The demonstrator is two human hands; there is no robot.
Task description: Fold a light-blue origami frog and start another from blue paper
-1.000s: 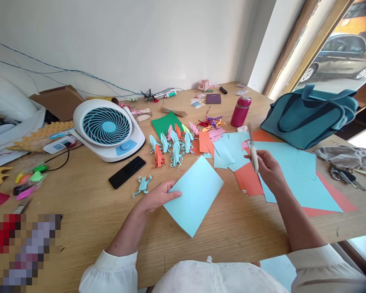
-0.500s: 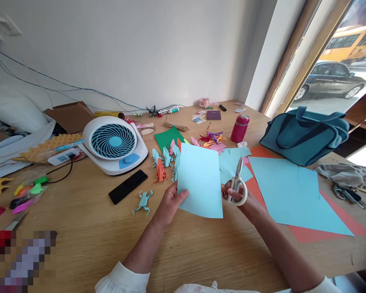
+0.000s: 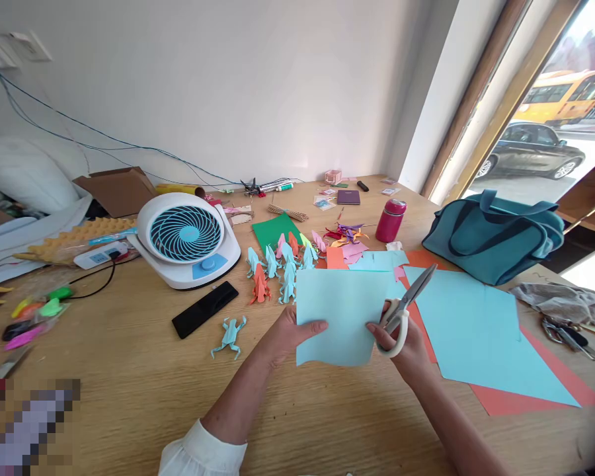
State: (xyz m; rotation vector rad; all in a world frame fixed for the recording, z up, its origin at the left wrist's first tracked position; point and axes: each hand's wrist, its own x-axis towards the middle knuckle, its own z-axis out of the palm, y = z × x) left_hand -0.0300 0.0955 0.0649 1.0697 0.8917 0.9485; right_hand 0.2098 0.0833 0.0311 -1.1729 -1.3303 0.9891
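A light blue sheet of paper [image 3: 344, 311] is held up above the table between my two hands. My left hand [image 3: 292, 337] pinches its left edge, thumb on the near face. At the right edge my right hand [image 3: 401, 340] grips the paper with thumb and fingers, and it also carries white-handled scissors [image 3: 406, 307], blades pointing up and right. Behind the sheet stand several folded paper frogs, mostly light blue, among them an orange frog [image 3: 260, 284]. A single light blue frog [image 3: 229, 336] lies apart, left of my left hand.
A white fan [image 3: 186, 238] and a black phone [image 3: 205, 309] are on the left. To the right lie large blue sheets [image 3: 480, 324] over orange paper [image 3: 515, 393], a teal bag [image 3: 496, 231] and a magenta bottle [image 3: 391, 221]. Green paper [image 3: 272, 230] and scraps lie behind.
My right hand, with the scissors still in it, has taken hold of the paper's right edge. The sheet now appears wider and lower, and the scissor blades tilt further right.
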